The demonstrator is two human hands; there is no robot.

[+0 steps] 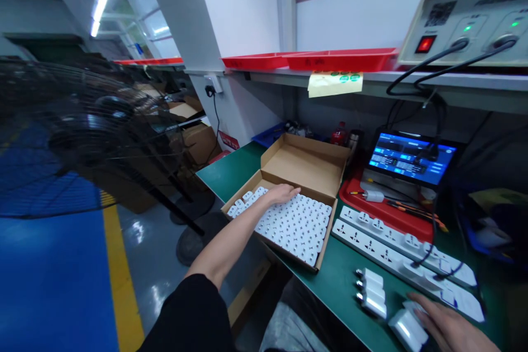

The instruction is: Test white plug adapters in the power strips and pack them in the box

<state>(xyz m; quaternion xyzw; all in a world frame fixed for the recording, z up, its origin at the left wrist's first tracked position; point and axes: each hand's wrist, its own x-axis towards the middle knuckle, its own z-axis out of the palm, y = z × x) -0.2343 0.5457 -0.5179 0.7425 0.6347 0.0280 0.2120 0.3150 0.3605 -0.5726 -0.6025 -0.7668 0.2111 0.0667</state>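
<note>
My left hand (282, 194) reaches into an open cardboard box (325, 256), its fingers stretched out over the packed white chargers (289, 225). These stand in close rows with small metal pins upward; whether the fingertips pinch one is hidden. At the lower right, my right hand (449, 322) has its fingers on a white charger (412, 311), slightly blurred, beside another white charger (406, 331) on the green bench. Just left of that hand, a short row of white chargers (373, 291) lies with the metal pins pointing left.
Two white power strips (383, 250) run along the bench right of the box. Behind them are a red tray (355, 198) with cables and a lit screen (412, 159). A shelf above holds red trays (338, 59) and a power unit (466, 22). A fan (103, 132) stands left.
</note>
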